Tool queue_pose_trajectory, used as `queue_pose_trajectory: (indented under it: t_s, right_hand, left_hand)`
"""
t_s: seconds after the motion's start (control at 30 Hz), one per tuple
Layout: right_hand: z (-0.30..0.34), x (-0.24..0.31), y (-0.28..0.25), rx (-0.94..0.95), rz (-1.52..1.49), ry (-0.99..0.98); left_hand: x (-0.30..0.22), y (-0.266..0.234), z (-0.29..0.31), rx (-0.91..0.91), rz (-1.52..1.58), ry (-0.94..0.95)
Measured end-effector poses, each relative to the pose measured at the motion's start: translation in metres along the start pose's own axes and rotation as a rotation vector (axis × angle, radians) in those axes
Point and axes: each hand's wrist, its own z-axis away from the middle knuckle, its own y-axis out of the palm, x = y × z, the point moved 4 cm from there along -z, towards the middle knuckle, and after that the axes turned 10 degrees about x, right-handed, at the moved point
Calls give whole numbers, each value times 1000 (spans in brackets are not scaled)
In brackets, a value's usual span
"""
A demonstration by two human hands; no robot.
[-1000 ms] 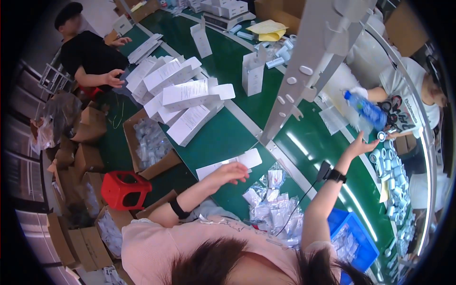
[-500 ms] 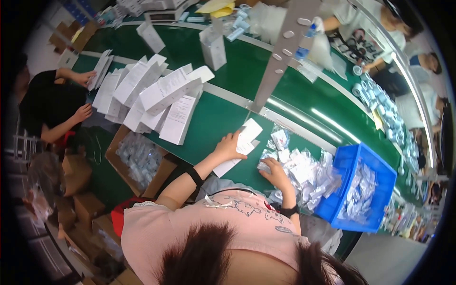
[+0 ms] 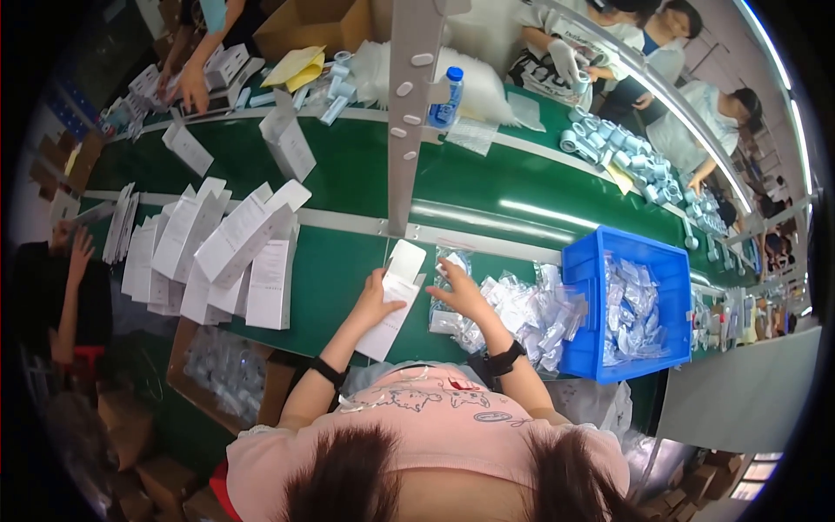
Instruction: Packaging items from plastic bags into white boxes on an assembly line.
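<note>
A white folding box (image 3: 393,304), its end flap raised, stands tilted near the table's front edge. My left hand (image 3: 374,303) is closed round its left side, thumb across the front face. Just right of the box, my right hand (image 3: 461,294) has its fingers apart over clear plastic packets (image 3: 454,240), its fingertips at or touching them. Whether a fingertip pinches a packet is hard to make out. More clear packets with white contents lie in a heap (image 3: 522,309) right of that hand. A blue bin (image 3: 583,283) beside the heap holds similar packets.
Several white boxes (image 3: 268,283) stand leaning together on the left, near a co-worker's hand (image 3: 81,248). A metal post (image 3: 405,122) rises at the table's far edge. Beyond it run a green conveyor (image 3: 348,170), a blue-capped bottle (image 3: 447,100) and pale blue cylindrical parts (image 3: 626,152).
The view has swung to the right. My right hand has reached farther forward over the packets, its fingers more spread. My left hand still holds the box, now turned more upright in the picture.
</note>
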Motion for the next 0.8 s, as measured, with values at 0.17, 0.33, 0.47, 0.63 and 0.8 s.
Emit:
queue_pose_trajectory:
  t_s: [0.17,0.33,0.47,0.63,0.8]
  right_hand:
    - [1,31,14,72,-759,84]
    - [7,59,9,190,-740,-219]
    - [6,69,1,158,-672,-332]
    - [4,69,-1,129,-469,-297]
    - [2,72,11,114,-488,-238]
  left_hand:
    - [-56,-22,28,-198,120,199]
    - [-91,-49,28,-186,144,347]
    - [-97,-58,19,21,-3,400]
    - [-74,-43,9,-44,-43,397]
    - [-53,-34,15,-137,43,343]
